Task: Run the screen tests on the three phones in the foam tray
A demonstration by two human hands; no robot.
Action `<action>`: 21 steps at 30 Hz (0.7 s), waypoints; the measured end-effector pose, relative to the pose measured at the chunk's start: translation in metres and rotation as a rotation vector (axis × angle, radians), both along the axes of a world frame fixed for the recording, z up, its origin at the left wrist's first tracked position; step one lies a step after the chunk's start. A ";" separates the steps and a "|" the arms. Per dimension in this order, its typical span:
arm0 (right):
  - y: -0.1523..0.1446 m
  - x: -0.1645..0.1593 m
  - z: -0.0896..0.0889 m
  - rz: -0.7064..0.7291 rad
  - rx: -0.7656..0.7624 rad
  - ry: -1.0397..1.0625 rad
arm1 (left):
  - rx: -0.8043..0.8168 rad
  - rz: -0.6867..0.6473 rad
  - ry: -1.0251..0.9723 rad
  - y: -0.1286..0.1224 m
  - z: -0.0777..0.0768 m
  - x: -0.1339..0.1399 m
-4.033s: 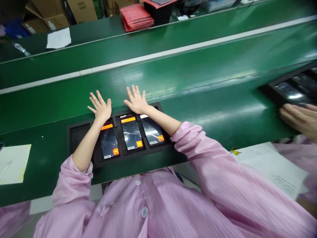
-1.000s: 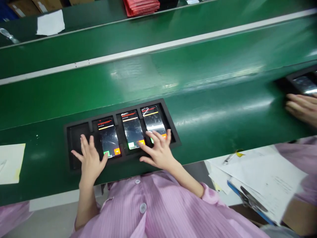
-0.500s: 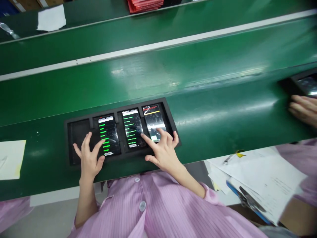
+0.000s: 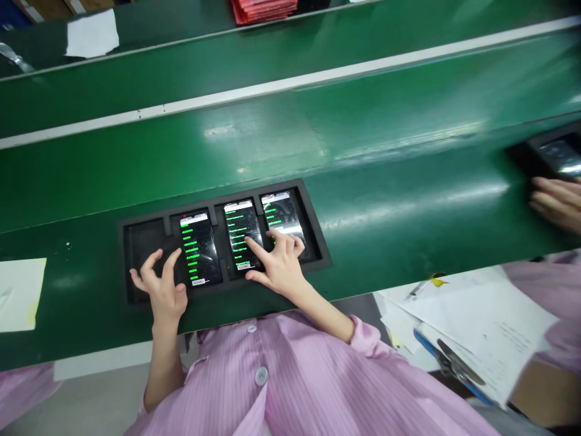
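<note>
Three smartphones lie face up in a black tray (image 4: 318,242) on the green bench; its left slot holds no phone. The left smartphone (image 4: 202,257) shows green lines of text on a dark screen. A similar list fills the middle smartphone (image 4: 238,224), where the index fingertip of my right hand (image 4: 284,266) rests on or just over the glass. My right hand partly covers the right smartphone (image 4: 284,209), which also shows green lines. My left hand (image 4: 164,290) is spread over the tray's left part, its index finger at the left phone's edge, holding nothing.
Another person's hand (image 4: 556,200) is beside a second black tray (image 4: 563,136) at the far right. Papers and a clipboard (image 4: 476,375) lie below the bench edge on the right. A yellow-edged sheet (image 4: 22,293) lies left; red packets (image 4: 263,9) sit at the back.
My right hand has shifted left and the middle phone's list has scrolled. The right phone's red and yellow display has become a green list. My left index finger has drawn back leftward.
</note>
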State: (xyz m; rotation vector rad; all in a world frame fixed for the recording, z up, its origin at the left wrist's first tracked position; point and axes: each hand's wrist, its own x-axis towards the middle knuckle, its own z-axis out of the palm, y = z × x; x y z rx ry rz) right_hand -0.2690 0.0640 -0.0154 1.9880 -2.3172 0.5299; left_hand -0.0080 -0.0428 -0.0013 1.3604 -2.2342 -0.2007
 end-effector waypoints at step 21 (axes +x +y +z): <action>0.042 -0.093 -0.010 -0.039 -0.078 -0.064 | -0.035 -0.112 -0.111 0.003 -0.001 0.003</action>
